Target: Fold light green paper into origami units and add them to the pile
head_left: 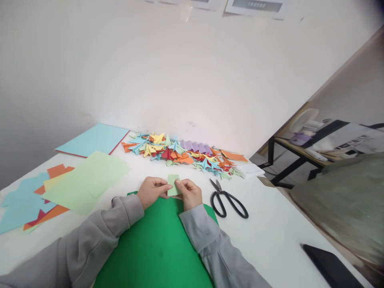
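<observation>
The small pale green paper piece [173, 182] stands between the two hands, its long axis running up and down in the view, nearly straight, with one short edge pointing away from the person toward the wall [192, 80] and the other toward the body. It is a narrow rectangle with straight sides and a plain, matte front; whether it is folded into layers is too small to tell.

The left hand [152, 192] pinches its left edge, thumb in front; the right hand [191, 194] clamps the right side, its thumb lying over the upper part of the face. The fingers behind the paper are mostly hidden.

Below the grip, toward the person, lies a bright green sheet [156, 248]. Just right of the grip, black-handled scissors [221, 192] rest on the white table [258, 236], blades slightly parted and pointing away. Beyond the grip is a heap of folded coloured paper shapes [168, 154]. Left of it lies a larger pale green sheet [87, 178], partly covering orange, blue and yellow paper pieces [27, 194].
</observation>
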A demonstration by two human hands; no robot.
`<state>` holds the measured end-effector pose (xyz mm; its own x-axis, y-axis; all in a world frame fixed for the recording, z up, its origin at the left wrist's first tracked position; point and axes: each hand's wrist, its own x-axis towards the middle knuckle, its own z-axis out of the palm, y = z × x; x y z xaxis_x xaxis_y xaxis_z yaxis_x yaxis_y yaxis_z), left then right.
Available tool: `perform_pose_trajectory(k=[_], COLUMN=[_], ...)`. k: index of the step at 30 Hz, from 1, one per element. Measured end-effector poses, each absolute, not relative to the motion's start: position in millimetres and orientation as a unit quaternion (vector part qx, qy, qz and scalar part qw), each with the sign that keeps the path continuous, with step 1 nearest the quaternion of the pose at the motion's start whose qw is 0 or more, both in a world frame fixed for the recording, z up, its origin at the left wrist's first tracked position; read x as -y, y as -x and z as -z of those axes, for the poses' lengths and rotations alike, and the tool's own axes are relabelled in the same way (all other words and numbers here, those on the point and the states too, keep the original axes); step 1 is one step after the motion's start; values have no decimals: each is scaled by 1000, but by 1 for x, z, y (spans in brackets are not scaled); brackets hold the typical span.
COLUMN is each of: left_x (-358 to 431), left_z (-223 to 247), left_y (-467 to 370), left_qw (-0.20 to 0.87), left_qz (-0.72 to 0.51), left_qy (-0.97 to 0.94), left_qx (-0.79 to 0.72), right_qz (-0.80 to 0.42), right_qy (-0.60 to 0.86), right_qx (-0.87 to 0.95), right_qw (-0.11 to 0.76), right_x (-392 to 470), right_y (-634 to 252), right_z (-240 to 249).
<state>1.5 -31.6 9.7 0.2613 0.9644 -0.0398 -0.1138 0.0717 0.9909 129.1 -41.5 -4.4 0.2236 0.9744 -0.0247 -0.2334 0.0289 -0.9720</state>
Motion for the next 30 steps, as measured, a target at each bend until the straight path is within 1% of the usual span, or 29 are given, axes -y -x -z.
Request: perform_pose_trajectory(k=[5,9,11,18,25,30], left_x=[30,30,31,33,35,35], left_z=[-6,-7,-9,-12,-12,-13], left_y=[0,1,1,1,-1,-1], left_qw=[580,556,554,584,599,604], left_qz=[-457,-461,-460,-454,-419,-411], left_qy=[-543,-548,-545,-532,-538,-538], left_qx=[-400,-423,-430,-411,-421,-421], right_qz=[-480,-441,-444,-498,-446,-460], right_qy=[495,489,480,449,467,451], right_qx=[393,437,440,432,439,442], right_qw=[609,613,616,603,625,624], right_x=[42,41,41,42,38,39], right_y=[-128,-129,-130,-128,-131,-132], right_z=[2,4,6,4,6,8])
